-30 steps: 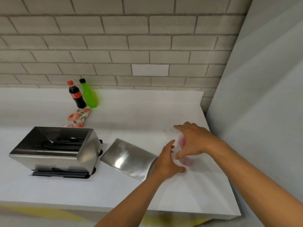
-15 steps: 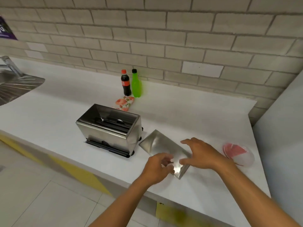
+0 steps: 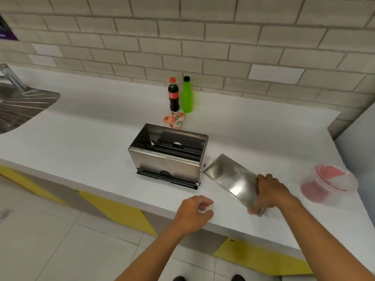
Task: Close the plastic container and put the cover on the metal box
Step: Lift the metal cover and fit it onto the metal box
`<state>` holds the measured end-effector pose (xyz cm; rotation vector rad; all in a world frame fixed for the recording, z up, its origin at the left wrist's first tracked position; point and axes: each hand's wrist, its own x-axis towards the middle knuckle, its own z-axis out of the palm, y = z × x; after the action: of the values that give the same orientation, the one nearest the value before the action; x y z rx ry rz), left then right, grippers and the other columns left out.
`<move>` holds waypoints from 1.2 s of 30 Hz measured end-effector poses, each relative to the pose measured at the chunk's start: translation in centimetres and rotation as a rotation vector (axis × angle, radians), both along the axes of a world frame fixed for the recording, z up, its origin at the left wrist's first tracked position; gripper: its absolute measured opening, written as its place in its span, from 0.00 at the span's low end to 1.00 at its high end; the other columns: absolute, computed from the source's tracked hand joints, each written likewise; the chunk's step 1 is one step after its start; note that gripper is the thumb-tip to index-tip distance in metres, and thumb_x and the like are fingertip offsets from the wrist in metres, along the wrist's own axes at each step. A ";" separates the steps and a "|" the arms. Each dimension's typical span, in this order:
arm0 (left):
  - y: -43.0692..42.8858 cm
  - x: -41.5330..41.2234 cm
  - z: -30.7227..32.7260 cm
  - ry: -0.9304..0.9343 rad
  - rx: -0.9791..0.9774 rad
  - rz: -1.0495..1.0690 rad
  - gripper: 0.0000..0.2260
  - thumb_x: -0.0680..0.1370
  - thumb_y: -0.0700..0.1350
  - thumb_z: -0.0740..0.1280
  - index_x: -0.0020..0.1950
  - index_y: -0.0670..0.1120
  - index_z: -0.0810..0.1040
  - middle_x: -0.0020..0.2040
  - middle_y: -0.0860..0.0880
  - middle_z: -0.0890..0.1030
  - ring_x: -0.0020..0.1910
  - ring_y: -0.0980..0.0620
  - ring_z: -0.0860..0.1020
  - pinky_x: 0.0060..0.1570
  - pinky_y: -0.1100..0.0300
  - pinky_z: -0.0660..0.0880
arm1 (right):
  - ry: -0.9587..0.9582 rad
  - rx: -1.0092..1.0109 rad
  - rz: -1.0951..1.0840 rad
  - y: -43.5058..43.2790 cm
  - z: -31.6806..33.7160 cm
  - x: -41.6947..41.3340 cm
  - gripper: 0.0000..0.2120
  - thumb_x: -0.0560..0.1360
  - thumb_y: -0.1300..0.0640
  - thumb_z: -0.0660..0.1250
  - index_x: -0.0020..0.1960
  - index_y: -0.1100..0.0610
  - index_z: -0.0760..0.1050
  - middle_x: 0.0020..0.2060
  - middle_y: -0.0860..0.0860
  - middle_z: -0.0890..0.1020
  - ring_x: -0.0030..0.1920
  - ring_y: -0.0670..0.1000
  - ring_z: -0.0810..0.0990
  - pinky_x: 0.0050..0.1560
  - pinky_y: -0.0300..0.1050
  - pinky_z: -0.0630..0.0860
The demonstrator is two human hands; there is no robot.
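A steel sink [image 3: 24,106] sat at the far left of the white counter [image 3: 85,138]. Further along stood a cola bottle [image 3: 174,94] and a green bottle [image 3: 186,95], with a flowered packet [image 3: 175,120] in front. The open metal box [image 3: 168,157] stood mid-counter. The left hand [image 3: 193,213] hovered loosely curled near the counter's edge, holding nothing. The right hand [image 3: 269,191] gripped the near end of the metal cover [image 3: 231,177], which lay just right of the box. The plastic container [image 3: 328,185] sat furthest right, lid on.
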<state>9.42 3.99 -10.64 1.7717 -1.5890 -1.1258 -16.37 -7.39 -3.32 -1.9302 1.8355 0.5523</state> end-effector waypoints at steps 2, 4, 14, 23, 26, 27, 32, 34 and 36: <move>-0.1 0.6 -0.3 0.013 0.017 -0.027 0.13 0.77 0.49 0.75 0.62 0.55 0.83 0.55 0.59 0.83 0.51 0.67 0.80 0.47 0.78 0.72 | -0.007 -0.001 -0.056 0.8 0.1 0.6 0.63 0.48 0.31 0.84 0.75 0.55 0.65 0.66 0.54 0.72 0.66 0.56 0.75 0.61 0.49 0.79; -0.6 0.7 -0.5 0.026 0.026 -0.052 0.14 0.77 0.49 0.75 0.62 0.56 0.83 0.55 0.60 0.82 0.51 0.66 0.80 0.45 0.78 0.72 | -0.035 -0.011 -0.119 1.6 0.2 0.9 0.59 0.48 0.32 0.85 0.71 0.55 0.67 0.63 0.54 0.72 0.64 0.55 0.75 0.56 0.47 0.77; -4.3 -2.8 0.9 0.018 0.001 -0.101 0.24 0.76 0.51 0.75 0.71 0.54 0.75 0.63 0.55 0.75 0.58 0.56 0.77 0.55 0.63 0.74 | -0.084 -0.024 -0.214 3.6 0.5 1.1 0.50 0.46 0.33 0.83 0.61 0.55 0.73 0.59 0.53 0.69 0.61 0.54 0.70 0.51 0.46 0.77; -10.5 -6.2 3.2 -0.212 -0.001 -0.012 0.36 0.75 0.61 0.70 0.81 0.53 0.63 0.77 0.48 0.67 0.76 0.45 0.66 0.72 0.45 0.69 | -0.101 -0.067 -0.156 5.7 -0.5 -1.5 0.52 0.45 0.34 0.82 0.63 0.55 0.71 0.57 0.51 0.67 0.59 0.53 0.69 0.51 0.46 0.79; -12.0 -6.7 3.3 -0.283 0.075 0.023 0.41 0.75 0.68 0.66 0.83 0.50 0.60 0.79 0.47 0.67 0.77 0.43 0.65 0.72 0.43 0.68 | -0.111 -0.081 -0.141 6.2 -0.7 -2.3 0.51 0.44 0.36 0.81 0.62 0.55 0.71 0.56 0.50 0.66 0.58 0.51 0.68 0.49 0.44 0.78; -12.4 -6.9 3.3 -0.279 0.094 0.033 0.42 0.75 0.68 0.65 0.83 0.49 0.59 0.78 0.46 0.68 0.77 0.42 0.66 0.73 0.43 0.68 | -0.115 -0.084 -0.138 6.2 -0.6 -2.5 0.51 0.44 0.37 0.81 0.62 0.55 0.71 0.56 0.50 0.66 0.58 0.51 0.67 0.48 0.44 0.78; -14.3 -7.6 4.0 -0.131 0.248 0.144 0.37 0.74 0.64 0.68 0.78 0.47 0.66 0.72 0.48 0.76 0.68 0.43 0.75 0.66 0.49 0.74 | -0.143 -0.065 -0.131 6.0 -0.6 -3.2 0.52 0.45 0.38 0.82 0.64 0.54 0.70 0.57 0.50 0.66 0.60 0.51 0.68 0.49 0.44 0.78; -14.8 -7.6 4.8 -0.043 0.340 0.189 0.30 0.71 0.61 0.72 0.65 0.44 0.74 0.57 0.52 0.79 0.52 0.48 0.78 0.53 0.54 0.75 | -0.158 -0.061 -0.124 5.9 -0.8 -3.6 0.53 0.45 0.37 0.83 0.65 0.54 0.70 0.58 0.50 0.65 0.59 0.50 0.67 0.51 0.45 0.79; -15.0 -7.7 5.4 0.042 0.374 0.214 0.22 0.65 0.58 0.75 0.47 0.43 0.77 0.45 0.51 0.81 0.42 0.51 0.79 0.43 0.57 0.76 | -0.182 -0.063 -0.116 5.9 -1.0 -4.0 0.55 0.44 0.35 0.82 0.67 0.53 0.70 0.58 0.49 0.65 0.59 0.50 0.67 0.51 0.45 0.79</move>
<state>1.74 -10.97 -5.24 2.0791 -1.1844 -1.4100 -20.36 -1.53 -4.31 -1.8334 1.8523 0.2753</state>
